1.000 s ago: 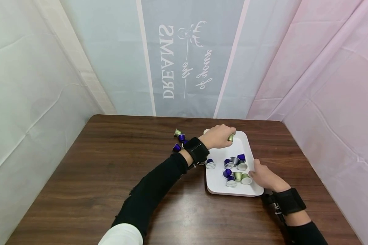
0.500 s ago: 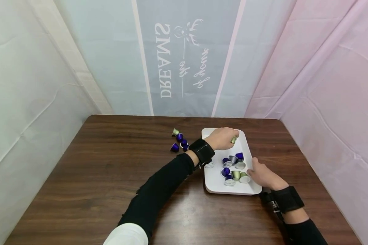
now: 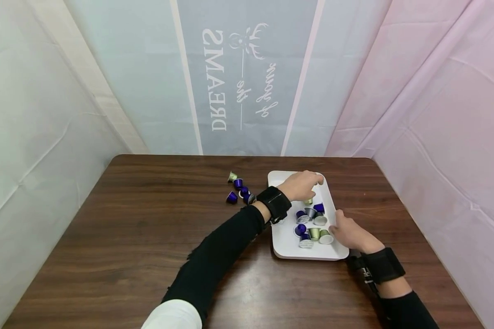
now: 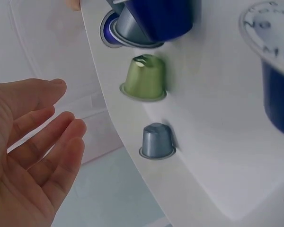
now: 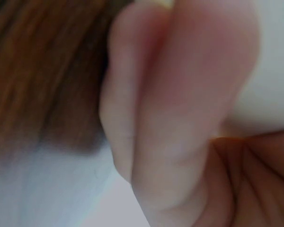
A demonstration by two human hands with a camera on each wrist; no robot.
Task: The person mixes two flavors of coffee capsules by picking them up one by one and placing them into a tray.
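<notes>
My left hand (image 3: 302,185) hovers above the far part of the white tray (image 3: 288,251), fingers relaxed and holding nothing. In the left wrist view its fingers are slightly bent and apart from the coffee capsules. A green capsule (image 4: 146,78) stands in the tray near a grey capsule (image 4: 157,142). Closer to the right hand lie several more capsules, among them a blue one (image 3: 300,229) and a pale green one (image 3: 314,234). My right hand (image 3: 351,233) holds the tray's right rim; the right wrist view shows its blurred fingers (image 5: 180,94) close up.
Left of the tray, on the brown wooden table (image 3: 148,237), lies a loose group of capsules: a green one (image 3: 232,177) and several blue ones, such as this blue capsule (image 3: 232,197). Fabric curtains (image 3: 247,137) hang behind and at both sides.
My left hand has let go of the green capsule, which now stands in the tray. That hand has shifted slightly right. The right hand stays at the rim, and the head view has turned slightly.
</notes>
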